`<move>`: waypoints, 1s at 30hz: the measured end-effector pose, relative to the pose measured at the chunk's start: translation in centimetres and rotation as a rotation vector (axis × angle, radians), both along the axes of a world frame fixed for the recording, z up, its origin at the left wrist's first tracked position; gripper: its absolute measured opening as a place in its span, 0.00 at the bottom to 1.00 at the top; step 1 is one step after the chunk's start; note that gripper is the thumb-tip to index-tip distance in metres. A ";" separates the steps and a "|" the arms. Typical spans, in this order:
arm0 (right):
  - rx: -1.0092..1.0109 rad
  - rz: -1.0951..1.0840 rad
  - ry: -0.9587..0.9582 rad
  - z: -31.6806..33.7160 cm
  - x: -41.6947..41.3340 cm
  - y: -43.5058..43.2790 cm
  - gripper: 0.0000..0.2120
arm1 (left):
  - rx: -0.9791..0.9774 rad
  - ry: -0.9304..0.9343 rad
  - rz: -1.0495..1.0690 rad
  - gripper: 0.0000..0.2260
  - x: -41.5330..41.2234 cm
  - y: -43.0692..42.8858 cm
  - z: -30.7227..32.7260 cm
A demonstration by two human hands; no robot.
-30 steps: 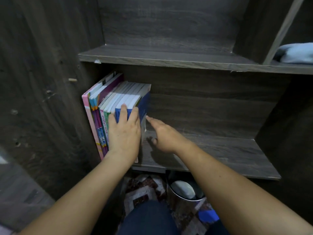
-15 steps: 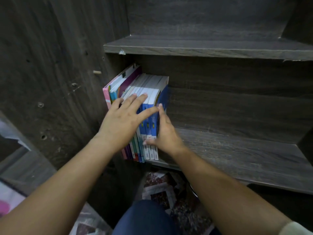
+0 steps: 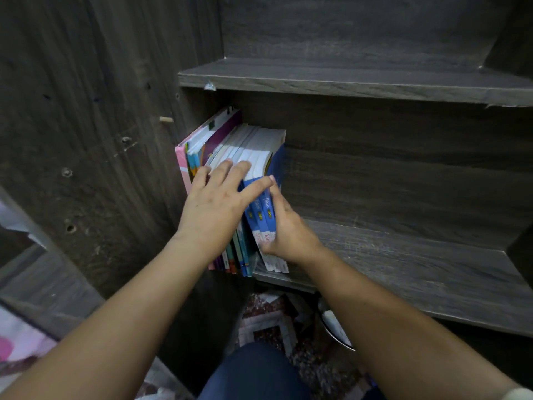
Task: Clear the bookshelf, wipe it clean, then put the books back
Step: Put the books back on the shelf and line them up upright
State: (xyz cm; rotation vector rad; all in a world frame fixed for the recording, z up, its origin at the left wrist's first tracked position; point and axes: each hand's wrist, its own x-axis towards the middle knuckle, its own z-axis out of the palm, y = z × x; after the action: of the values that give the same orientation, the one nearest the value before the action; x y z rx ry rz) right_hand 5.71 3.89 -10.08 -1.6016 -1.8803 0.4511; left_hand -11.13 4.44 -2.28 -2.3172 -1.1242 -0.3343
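Blue books [image 3: 261,209] on grey shelf [image 3: 403,255]; left hand [image 3: 213,209] flat, fingers straight, against spines; right hand [image 3: 291,238] tight around them

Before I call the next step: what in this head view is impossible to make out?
All in the head view:
- Middle books: spines covered by the left hand.
- Right hand grip on the blue books: fingers mostly hidden beside the cover, so the hold is unclear.
- Spine lettering: mostly too small and blurred to read.
- Metal container below the shelf: cut off by the shelf edge and right forearm, contents unclear.
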 end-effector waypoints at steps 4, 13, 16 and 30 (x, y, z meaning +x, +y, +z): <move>-0.147 -0.009 -0.210 0.5 1.9 -1.1 0.64 | -0.002 0.003 0.024 0.43 0.3 -0.5 -0.6; -0.096 -0.259 -0.683 2.6 6.8 -7.3 0.29 | 0.002 -0.078 -0.005 0.38 5.1 -5.5 -1.9; -0.093 -0.322 -0.751 3.8 8.9 -11.2 0.25 | -0.058 -0.088 -0.036 0.26 8.1 -7.7 -2.8; -0.306 -0.816 -0.670 2.1 20.3 -39.9 0.17 | -0.397 -0.005 -0.571 0.15 28.1 -25.8 -6.3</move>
State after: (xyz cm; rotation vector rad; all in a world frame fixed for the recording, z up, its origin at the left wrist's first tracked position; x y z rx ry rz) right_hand 26.04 -35.97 -7.98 -2.7765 -1.3870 -0.1999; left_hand 16.93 -21.35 -8.54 -2.9742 -0.5376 -0.3441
